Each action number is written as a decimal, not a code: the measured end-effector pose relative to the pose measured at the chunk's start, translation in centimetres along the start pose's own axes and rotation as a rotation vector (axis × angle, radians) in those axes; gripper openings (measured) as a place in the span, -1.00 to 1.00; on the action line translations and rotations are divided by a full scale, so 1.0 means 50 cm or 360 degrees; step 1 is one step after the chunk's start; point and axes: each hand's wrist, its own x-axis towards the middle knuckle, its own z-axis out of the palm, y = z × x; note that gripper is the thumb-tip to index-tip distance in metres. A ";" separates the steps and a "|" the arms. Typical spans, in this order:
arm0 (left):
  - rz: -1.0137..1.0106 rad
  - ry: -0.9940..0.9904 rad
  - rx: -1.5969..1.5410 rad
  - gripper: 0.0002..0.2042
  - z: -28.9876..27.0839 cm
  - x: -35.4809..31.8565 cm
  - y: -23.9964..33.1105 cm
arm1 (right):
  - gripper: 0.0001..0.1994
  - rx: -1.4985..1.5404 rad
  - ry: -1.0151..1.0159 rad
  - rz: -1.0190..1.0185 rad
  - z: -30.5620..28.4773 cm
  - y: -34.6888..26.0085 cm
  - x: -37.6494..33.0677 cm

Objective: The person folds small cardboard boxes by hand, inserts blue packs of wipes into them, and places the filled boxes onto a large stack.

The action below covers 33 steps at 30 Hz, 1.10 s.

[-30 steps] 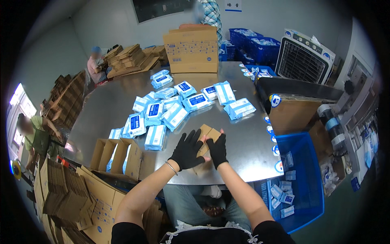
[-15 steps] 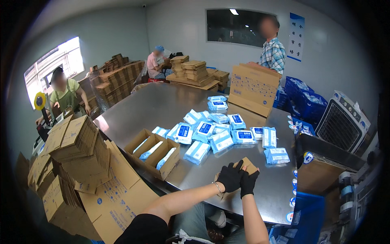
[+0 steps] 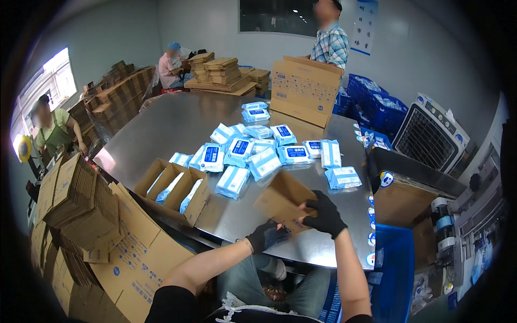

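A small open cardboard box (image 3: pixel 277 204) tilts above the near part of the metal table (image 3: pixel 223 229), its opening visible from above. My right hand (image 3: pixel 325 216), in a black fingerless glove, grips its right wall with fingers bent over the edge. Under its near left side my left hand (image 3: pixel 264 237), gloved alike, holds the lower edge; some of those fingers are hidden. To the left stands a row of upright cardboard boxes (image 3: pixel 198 209) with a blue-and-white soft pack in each. Beyond my hands lies a loose heap of blue-and-white wipes packs (image 3: pixel 264 162).
Stacked flat cartons (image 3: pixel 81 202) and a large cardboard sheet (image 3: pixel 142 258) are at the left. A big carton (image 3: pixel 301 91) stands on the table's far side before a person in a checked shirt (image 3: pixel 331 46). Blue crates (image 3: pixel 377 99) and an air cooler (image 3: pixel 431 134) are at the right.
The cardboard has come up off the table edge and now shows as an opened box. My hands, close together before, are apart on either side of it. The whole view has shifted.
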 end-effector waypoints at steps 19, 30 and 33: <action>0.0960 0.0704 0.2632 -0.74 -0.092 -0.045 0.246 | -0.37 -0.0221 -0.0667 -0.0292 0.352 0.233 0.448; 0.1116 0.0820 0.3145 -0.88 -0.029 -0.070 0.239 | -0.02 -0.1163 -0.1269 -0.0708 0.484 0.041 0.494; 0.1101 0.1088 0.1877 -0.87 -0.020 -0.052 0.220 | -0.25 -0.0982 -0.1192 -0.0675 0.487 0.087 0.450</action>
